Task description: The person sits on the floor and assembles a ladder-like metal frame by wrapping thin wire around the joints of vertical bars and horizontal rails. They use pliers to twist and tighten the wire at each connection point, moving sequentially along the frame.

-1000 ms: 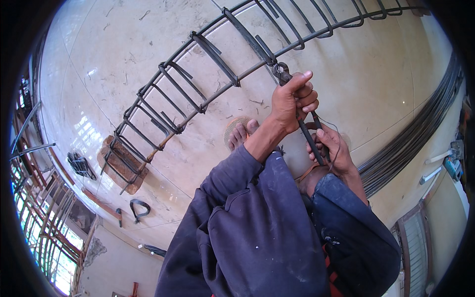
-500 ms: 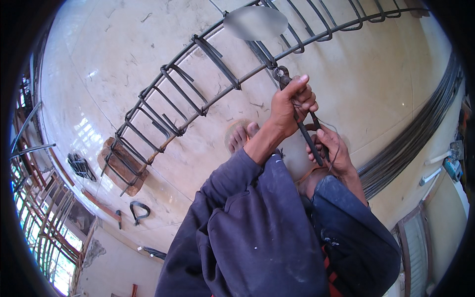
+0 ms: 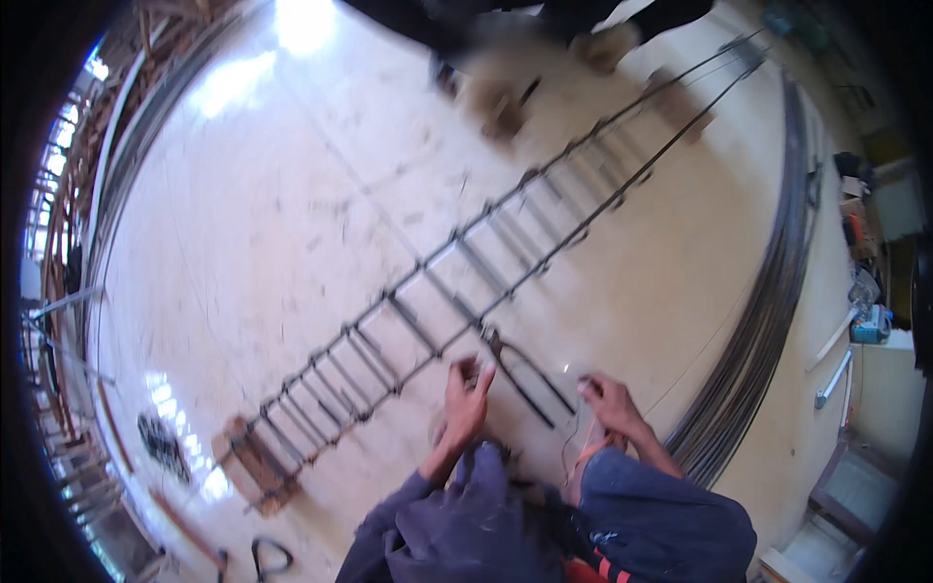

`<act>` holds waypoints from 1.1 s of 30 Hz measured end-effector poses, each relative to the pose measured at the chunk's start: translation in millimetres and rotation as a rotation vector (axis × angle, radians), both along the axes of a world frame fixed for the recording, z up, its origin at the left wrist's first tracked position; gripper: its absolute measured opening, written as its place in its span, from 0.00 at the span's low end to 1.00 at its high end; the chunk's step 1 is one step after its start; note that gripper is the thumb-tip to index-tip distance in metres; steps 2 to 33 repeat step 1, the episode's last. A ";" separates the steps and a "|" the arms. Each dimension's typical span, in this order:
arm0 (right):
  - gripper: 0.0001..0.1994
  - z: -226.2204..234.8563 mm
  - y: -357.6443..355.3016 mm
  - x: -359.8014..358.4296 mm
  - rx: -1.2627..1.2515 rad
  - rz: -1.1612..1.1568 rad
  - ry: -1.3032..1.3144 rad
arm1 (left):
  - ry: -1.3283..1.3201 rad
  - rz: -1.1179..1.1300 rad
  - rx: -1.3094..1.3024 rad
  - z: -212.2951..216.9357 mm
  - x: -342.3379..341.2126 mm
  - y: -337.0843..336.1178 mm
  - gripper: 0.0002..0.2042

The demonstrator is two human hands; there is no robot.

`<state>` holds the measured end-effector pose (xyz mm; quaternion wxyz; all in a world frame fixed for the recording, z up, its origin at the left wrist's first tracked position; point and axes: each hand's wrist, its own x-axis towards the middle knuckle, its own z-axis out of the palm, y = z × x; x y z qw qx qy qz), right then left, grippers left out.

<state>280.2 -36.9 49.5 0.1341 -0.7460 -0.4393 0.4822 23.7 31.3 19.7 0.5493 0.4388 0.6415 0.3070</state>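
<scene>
My left hand is beside the near bar of a steel rebar cage, its fingers bent, thumb apart, with nothing visible between them. Just right of it are long-handled pincers, their jaws against the cage's near bar. Their two dark handles are spread, and neither hand grips them. My right hand is raised above my bent knee, right of the handles, with its fingertips pinched together. A thin wire hangs below that hand and seems to run into its fingers; its upper end is blurred.
Wooden blocks prop the cage at the near left and far right. A long bundle of steel rods lies to the right. Another person's dark-clothed legs are beyond the cage. A black wire coil sits at the left.
My left hand has let go of the pincers, which now stand with handles spread. My right hand has moved away from the handles to the right. The view has shifted, showing more of the cage.
</scene>
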 end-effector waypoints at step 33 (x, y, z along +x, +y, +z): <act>0.19 13.4 8.0 3.0 0.020 0.079 -0.048 | -0.005 -0.008 -0.029 14.9 -5.9 1.3 0.23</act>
